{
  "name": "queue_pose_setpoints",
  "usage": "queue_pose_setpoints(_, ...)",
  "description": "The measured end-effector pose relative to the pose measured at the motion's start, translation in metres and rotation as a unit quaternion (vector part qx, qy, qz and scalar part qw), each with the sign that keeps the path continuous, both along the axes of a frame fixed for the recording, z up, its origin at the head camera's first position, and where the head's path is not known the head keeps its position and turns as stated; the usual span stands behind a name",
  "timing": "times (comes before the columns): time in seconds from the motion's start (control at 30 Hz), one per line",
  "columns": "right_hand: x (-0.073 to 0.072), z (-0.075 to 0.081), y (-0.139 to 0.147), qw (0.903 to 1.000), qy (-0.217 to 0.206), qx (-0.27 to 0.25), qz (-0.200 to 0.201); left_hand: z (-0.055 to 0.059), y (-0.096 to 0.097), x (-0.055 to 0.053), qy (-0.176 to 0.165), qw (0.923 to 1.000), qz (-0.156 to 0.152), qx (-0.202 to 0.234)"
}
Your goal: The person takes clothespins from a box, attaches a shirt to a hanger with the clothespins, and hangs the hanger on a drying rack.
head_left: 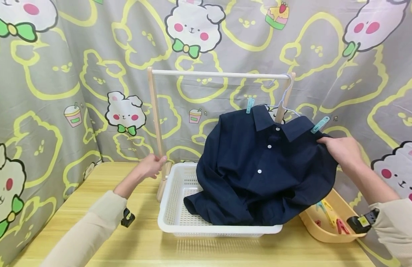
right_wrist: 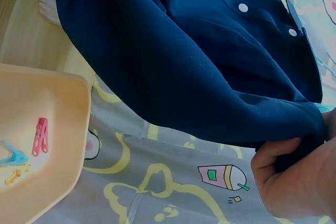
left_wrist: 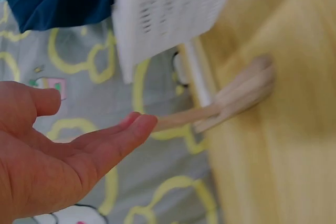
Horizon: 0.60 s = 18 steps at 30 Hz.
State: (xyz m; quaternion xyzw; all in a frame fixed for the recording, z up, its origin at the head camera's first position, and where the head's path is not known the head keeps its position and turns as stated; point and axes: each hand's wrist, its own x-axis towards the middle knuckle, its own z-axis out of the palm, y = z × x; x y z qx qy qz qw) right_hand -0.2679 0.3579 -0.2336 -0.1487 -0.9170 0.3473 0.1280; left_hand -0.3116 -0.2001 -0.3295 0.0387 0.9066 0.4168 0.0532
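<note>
A navy button-up shirt [head_left: 246,167] hangs on a pale wire hanger [head_left: 287,92], whose hook is at the right end of the wooden rack's rod [head_left: 219,74]. Blue clothespins, one on the left shoulder [head_left: 250,105] and one on the right shoulder [head_left: 320,125], clip the cloth. My right hand [head_left: 344,150] pinches the shirt at the right shoulder; in the right wrist view its fingers [right_wrist: 273,156] curl round the fabric. Beside the rack's left post [head_left: 156,115], my left hand [head_left: 150,166] is empty, its fingers loosely extended in the left wrist view.
Below the shirt stands a white perforated basket [head_left: 219,230], with the hem and a sleeve draping into it. At right, a tan bin [head_left: 321,235] holds several colored clothespins. The wooden table [head_left: 132,248] meets a patterned curtain [head_left: 126,78] behind and at the sides.
</note>
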Motion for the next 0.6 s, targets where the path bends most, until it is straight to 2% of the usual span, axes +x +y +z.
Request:
queue_pose_setpoints(0.13,0.0,-0.002,0.0,1.0,0.006,-0.002,0.003,-0.023,0.005,0.006,-0.031,0.9984,-0.013,0.044)
queue_pose_setpoints(0.3,0.0,-0.002,0.0,0.9999,0.008,0.006,0.005,-0.042,0.012,0.008,-0.073,0.9926,-0.036,0.09)
queue_pose_setpoints(0.43,0.0,-0.002,-0.001,0.9999,0.009,0.011,0.005,-0.053,0.015,0.009,-0.088,0.9877,-0.052,0.118)
queue_pose_setpoints(0.6,0.002,-0.002,-0.002,0.9999,0.013,0.01,0.005,-0.061,0.017,0.008,-0.092,0.9839,-0.057,0.142)
